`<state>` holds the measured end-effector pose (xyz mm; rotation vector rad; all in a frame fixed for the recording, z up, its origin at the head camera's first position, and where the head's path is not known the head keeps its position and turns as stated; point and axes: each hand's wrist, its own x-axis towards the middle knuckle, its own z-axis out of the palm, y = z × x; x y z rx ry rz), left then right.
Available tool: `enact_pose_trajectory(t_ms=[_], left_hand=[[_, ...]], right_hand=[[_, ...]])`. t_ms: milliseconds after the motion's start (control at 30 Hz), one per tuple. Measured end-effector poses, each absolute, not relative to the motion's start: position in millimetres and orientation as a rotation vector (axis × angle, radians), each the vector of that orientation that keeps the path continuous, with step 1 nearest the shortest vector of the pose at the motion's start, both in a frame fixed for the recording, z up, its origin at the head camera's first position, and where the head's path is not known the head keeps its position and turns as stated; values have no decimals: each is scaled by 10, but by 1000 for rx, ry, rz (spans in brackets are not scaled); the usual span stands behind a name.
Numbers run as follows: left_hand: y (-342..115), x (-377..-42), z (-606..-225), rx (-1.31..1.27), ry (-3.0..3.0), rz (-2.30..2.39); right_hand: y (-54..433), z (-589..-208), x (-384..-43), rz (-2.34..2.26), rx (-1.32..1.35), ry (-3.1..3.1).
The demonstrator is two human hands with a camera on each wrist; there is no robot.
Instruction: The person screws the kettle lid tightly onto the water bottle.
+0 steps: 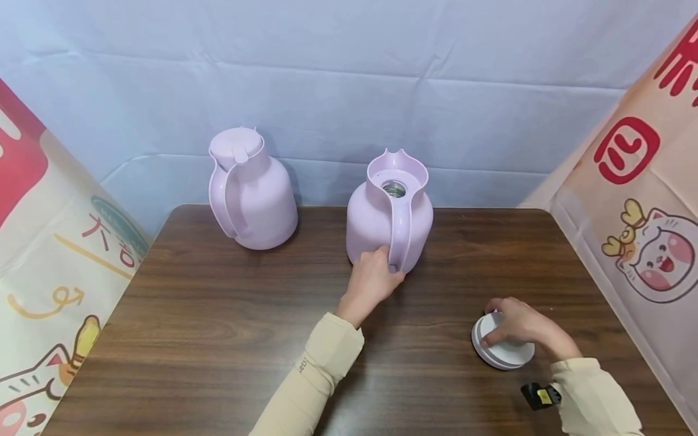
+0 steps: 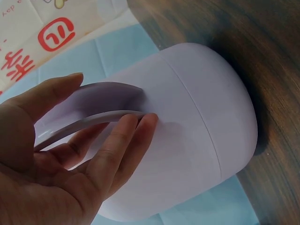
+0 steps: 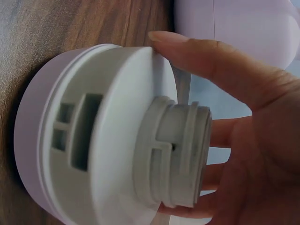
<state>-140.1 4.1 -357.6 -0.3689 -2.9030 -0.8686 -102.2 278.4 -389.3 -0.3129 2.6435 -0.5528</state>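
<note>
A lilac vacuum jug stands upright near the back of the table, its top uncovered and its round mouth showing. My left hand holds the lower end of its handle, thumb on one side and fingers on the other. At the right, the jug's lid lies upside down on the table. Its white threaded stopper points up, as seen in the right wrist view. My right hand grips the lid by its edge, with thumb and fingers spread around it; some fingertips are hidden.
A second lilac jug, with its lid on, stands at the back left. The wooden table ends at a pale blue cloth; printed cloths hang at both sides. Beside the right sleeve is a small black object with a yellow label.
</note>
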Motion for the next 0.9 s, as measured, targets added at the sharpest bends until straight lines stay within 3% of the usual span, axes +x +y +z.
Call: enact_pose_trajectory(t_ms=[400, 900], left_hand=[[42, -1396, -3561, -380, -2914, -872], [44, -1421, -3568, -384, -2922, -867]], right_hand=[[2740, -3868, -952, -433, -137, 2615], [2685, -3755, -1065, -470, -140, 2655]])
